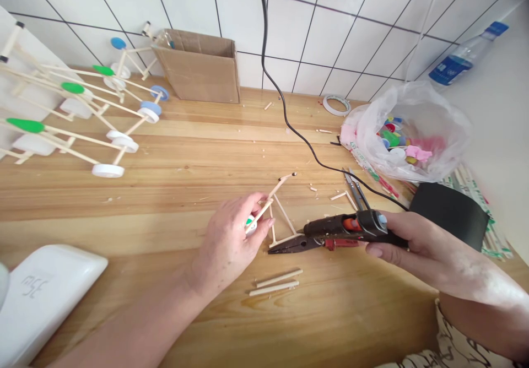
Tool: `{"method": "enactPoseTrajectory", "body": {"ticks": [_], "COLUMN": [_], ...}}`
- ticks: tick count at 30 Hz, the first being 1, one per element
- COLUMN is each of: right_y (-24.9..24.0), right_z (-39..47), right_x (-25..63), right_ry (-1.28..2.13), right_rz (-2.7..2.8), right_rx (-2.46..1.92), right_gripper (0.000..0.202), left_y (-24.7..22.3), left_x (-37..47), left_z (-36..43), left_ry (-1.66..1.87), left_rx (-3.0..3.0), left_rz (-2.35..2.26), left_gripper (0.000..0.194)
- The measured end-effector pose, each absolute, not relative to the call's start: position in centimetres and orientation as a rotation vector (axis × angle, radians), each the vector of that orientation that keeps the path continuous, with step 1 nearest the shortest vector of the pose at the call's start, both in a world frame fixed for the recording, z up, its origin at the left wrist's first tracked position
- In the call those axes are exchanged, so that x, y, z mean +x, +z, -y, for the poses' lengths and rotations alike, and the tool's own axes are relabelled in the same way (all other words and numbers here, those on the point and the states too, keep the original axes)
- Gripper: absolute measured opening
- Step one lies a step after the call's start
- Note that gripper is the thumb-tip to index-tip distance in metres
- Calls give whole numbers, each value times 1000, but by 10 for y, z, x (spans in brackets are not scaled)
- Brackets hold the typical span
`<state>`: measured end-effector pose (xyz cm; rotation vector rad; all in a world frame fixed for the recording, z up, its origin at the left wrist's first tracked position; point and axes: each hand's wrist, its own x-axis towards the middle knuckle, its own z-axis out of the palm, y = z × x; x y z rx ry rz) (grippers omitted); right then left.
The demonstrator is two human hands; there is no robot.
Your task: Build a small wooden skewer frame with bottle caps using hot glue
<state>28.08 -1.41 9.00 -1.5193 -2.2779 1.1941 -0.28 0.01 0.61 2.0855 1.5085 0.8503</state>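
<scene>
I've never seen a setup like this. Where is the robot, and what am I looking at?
There is no robot here: these are a person's two bare hands. The single picture comes from a camera worn on their head, looking forward and down at a wooden tabletop.

The left hand holds a small frame of thin sticks. The right hand grips what looks like a glue gun, its tip close to the frame; I can't tell whether they touch.

Nearby lie pliers and two loose sticks. Farther back are a cardboard box, a roll of tape and a plastic bag of colourful bits. At left stand stick models with wheels.
</scene>
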Motion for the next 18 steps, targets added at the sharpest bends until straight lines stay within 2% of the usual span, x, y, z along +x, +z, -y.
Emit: {"method": "enactPoseTrajectory", "body": {"ticks": [7, 18], "right_y": [89, 89], "right_z": [14, 14], "right_x": [276, 275], "right_ry": [1162, 1153], "right_rz": [2307, 2304], "right_rx": [-1520, -1541], "right_gripper": [20, 22], "left_y": [6, 6], "left_x": [-2, -2], "left_z": [0, -1], "left_ry": [870, 862], "left_rx": [2091, 2088], "left_rz": [-1492, -1503], "left_gripper": [23, 24]}}
